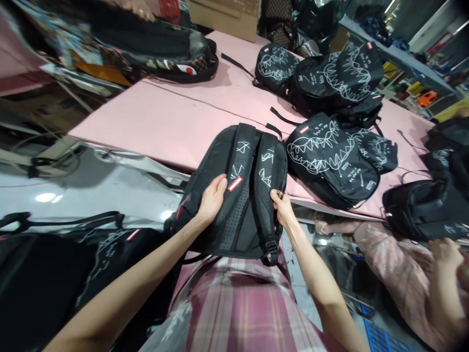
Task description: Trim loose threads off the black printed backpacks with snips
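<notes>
A black backpack (240, 200) leans against the pink table's front edge with its back panel and two shoulder straps facing me. White scribbles mark both straps, and the left one carries a red-and-white label (235, 184). My left hand (212, 199) grips the backpack at its left side, thumb uppermost beside that label; the other fingers are partly hidden. On the right side, my right hand (283, 206) pinches the edge of the right shoulder strap (266, 181). Something small and dark gold shows at its fingers, too small to name.
On the pink table (154, 122), more scribbled black backpacks (333, 161) lie at right, and a patterned bag (176, 58) at back left. A cardboard box (227, 17) stands behind. Another black bag (47, 274) is at lower left. A co-worker's hand (445, 254) shows at right.
</notes>
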`<state>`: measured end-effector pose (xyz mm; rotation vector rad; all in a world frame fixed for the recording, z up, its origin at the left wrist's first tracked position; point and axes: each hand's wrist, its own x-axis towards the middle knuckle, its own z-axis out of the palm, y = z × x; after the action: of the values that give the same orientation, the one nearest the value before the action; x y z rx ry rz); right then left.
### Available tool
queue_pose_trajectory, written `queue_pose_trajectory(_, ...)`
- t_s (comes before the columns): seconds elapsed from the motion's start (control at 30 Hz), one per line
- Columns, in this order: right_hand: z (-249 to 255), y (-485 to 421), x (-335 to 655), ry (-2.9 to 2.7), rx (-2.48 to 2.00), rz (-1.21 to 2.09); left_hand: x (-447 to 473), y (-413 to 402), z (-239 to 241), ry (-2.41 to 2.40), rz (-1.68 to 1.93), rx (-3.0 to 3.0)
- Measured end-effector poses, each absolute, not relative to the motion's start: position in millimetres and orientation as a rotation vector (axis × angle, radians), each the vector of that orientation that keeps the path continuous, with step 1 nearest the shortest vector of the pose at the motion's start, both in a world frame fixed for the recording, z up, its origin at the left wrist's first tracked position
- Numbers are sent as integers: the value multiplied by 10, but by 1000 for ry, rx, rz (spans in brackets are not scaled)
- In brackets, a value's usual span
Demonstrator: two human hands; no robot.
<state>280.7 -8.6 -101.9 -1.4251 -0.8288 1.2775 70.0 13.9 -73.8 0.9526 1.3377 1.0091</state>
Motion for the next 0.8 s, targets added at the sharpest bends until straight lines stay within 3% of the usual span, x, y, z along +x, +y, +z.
queue_pose_trajectory(0.1,-936,-89,2749,-787,-1404,1295,764,-17,-597,1399,1126,1301)
queue_pose_trajectory(0.3,-739,-41,2625,-682,-1301,1353,1153,-300,-599,929,528,884)
queue_pose_trajectory(0.53,-677,-290,2706,-847,-1439,1285,1311,-322,-761,979,771,802)
queue_pose_trajectory(0.8,-646,-594,2787,-1058,-1551,1243,1352,-295,-831,1103,791,1008)
